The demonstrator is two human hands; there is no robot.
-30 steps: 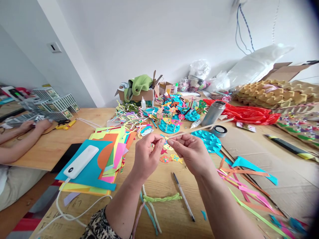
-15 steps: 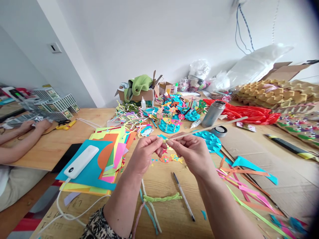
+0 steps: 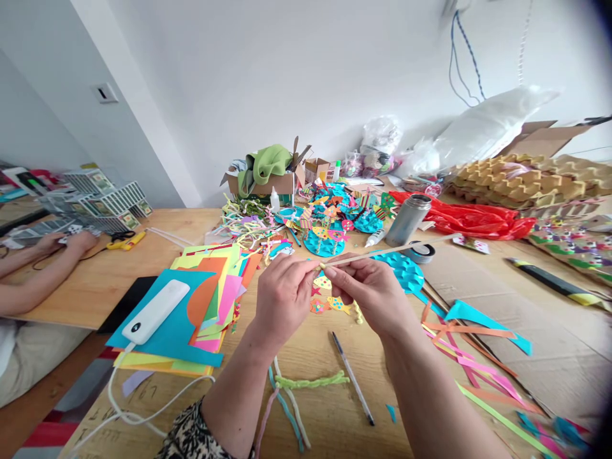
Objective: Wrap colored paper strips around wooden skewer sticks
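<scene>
Yellow yarn [image 3: 322, 267] is pinched in the left hand's [image 3: 285, 299] grip, at one end of a pale stick [image 3: 406, 247] held in the grip of the right hand [image 3: 370, 287]. Both are raised above the surface [image 3: 329, 421], where green yarn [image 3: 313, 380] is laid just beside a pen [image 3: 352, 377]; paper fish [image 3: 338, 305] are seen beyond.

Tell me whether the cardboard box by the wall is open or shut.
The cardboard box is open: green cloth bulges out above its rim.
</scene>
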